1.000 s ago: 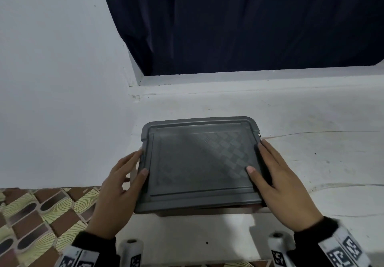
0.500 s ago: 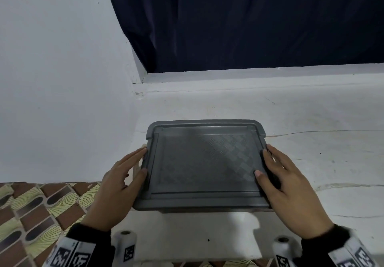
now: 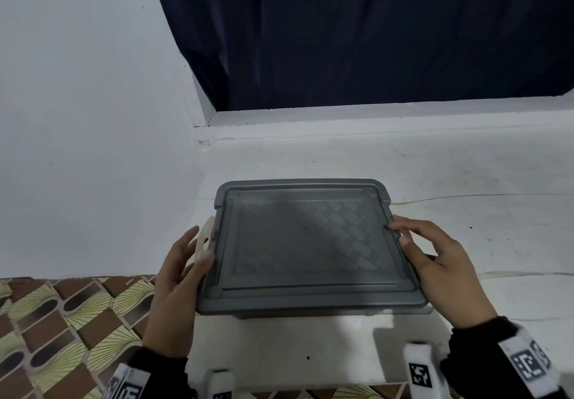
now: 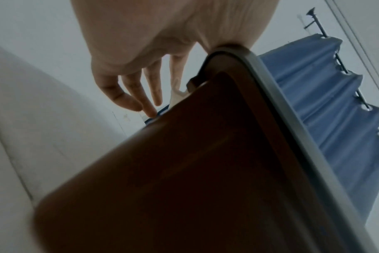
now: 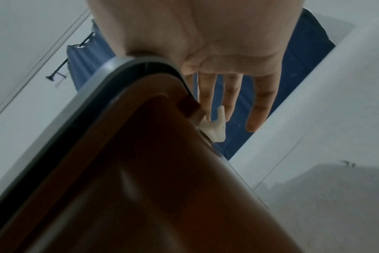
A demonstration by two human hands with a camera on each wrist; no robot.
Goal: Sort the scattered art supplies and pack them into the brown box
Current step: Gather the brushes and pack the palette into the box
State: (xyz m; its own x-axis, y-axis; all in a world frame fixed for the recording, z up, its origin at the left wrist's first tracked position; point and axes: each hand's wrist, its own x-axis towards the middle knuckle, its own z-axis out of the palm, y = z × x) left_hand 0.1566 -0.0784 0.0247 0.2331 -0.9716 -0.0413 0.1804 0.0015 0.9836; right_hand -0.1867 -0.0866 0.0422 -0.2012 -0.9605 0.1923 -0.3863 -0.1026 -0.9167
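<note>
The brown box (image 4: 184, 171) stands on the white ledge (image 3: 466, 212) with its grey lid (image 3: 304, 243) on top. My left hand (image 3: 194, 251) is at the box's left side and pinches the cream left latch (image 3: 203, 240), which tilts outward from the lid edge. My right hand (image 3: 400, 232) rests on the lid's right edge with straight fingers. In the right wrist view the cream right latch (image 5: 214, 126) sticks out from the brown wall (image 5: 162, 188) beside those fingers (image 5: 229, 102). The box's contents are hidden.
A white wall (image 3: 93, 119) stands close on the left. A dark blue curtain (image 3: 357, 41) hangs behind the ledge. A patterned brown and green surface (image 3: 62, 321) lies at the lower left, below the ledge's front edge.
The left latch has swung up and outward into view, between my left thumb and fingers. My right fingertips have slid from the lid's side up onto its right rim.
</note>
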